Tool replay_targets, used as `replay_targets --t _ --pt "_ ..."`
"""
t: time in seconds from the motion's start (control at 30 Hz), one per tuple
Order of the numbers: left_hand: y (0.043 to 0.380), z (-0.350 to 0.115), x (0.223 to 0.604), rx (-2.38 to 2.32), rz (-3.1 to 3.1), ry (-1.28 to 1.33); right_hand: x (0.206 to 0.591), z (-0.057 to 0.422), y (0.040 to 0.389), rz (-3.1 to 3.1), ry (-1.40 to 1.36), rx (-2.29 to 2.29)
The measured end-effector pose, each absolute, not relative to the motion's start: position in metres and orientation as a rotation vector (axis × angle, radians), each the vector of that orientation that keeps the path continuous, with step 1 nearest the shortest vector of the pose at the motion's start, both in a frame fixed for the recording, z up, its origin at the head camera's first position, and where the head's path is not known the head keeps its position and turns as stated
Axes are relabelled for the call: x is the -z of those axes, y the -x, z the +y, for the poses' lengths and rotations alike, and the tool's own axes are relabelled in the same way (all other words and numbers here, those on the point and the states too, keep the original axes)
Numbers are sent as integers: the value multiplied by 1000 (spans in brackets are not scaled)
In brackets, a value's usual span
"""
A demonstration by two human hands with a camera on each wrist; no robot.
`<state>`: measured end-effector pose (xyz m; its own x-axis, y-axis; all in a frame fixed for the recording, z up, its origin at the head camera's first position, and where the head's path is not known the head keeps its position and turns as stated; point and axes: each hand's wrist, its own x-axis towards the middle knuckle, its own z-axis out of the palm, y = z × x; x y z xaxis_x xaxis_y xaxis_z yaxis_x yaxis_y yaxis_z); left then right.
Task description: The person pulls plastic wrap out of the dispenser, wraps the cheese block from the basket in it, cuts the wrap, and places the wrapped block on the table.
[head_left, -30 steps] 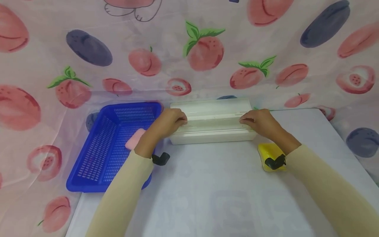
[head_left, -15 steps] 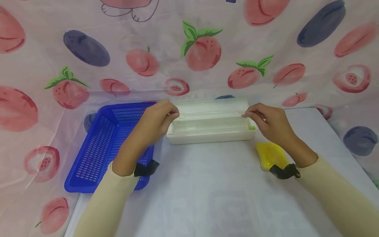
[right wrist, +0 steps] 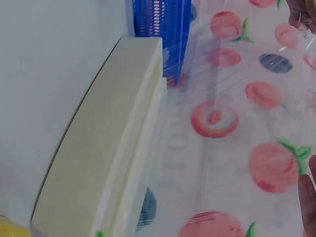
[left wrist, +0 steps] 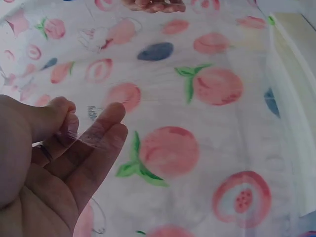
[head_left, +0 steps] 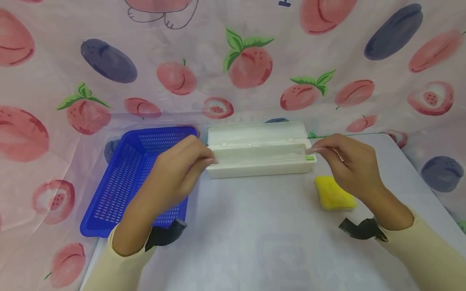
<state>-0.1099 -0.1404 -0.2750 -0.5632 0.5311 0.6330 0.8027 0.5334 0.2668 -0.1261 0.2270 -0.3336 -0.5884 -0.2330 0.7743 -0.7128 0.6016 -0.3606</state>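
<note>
A white cling film dispenser box [head_left: 258,170] lies lengthwise at the back of the table, its lid [head_left: 257,132] raised. My left hand [head_left: 178,169] is in front of its left end, thumb and forefinger pinching the edge of clear cling film [left wrist: 96,141]. In the left wrist view the other fingers stretch out behind the film. Beyond the box's right end, my right hand [head_left: 351,165] pinches the opposite corner of the film. Between the hands the sheet is nearly invisible, showing as faint glints and creases in the wrist views.
A blue perforated basket [head_left: 98,216] stands left of the dispenser, partly behind my left arm. To the right, under my right hand, lies a yellow wrapped packet [head_left: 333,194]. A fruit-print cloth [head_left: 251,97] hangs behind the white table [head_left: 262,234].
Both hands have drawn back from the dispenser toward me and spread wider apart, pulling the film with them. The pink item in the basket is now hidden behind the left hand and arm.
</note>
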Motion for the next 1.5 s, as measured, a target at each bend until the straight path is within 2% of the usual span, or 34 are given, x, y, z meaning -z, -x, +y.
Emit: replay_targets --t 0.2,0.37,0.53,0.7,0.83,1.0,1.1,1.23,1.4,1.5 --pt "71 -148 265 805 -2284 1185 327 225 98 -1967 -848 -1002" --pt "48 -151 276 960 -2279 1469 333 234 73 -1979 -1057 -1079" --pt "30 -155 305 929 -2513 1738 358 254 49 -2172 -1289 -1167" --pt "20 -148 348 859 -2748 1868 394 266 31 -2433 -1472 -1284" --pt "21 -136 391 722 -2767 1944 422 266 22 -2652 -1496 -1222" --pt "23 -126 437 381 -2809 1916 453 262 20 -2817 -1468 -871" --pt "21 -124 452 243 -2827 1847 464 259 18 -2943 -1422 -707" --pt "17 -128 456 364 -2938 1748 468 259 13 -3154 -1268 -650" --pt "19 -126 452 657 -3197 1498 459 257 10 -3275 -983 -814" --pt "25 -113 450 539 -3175 1404 453 251 13 -3148 -802 -851"
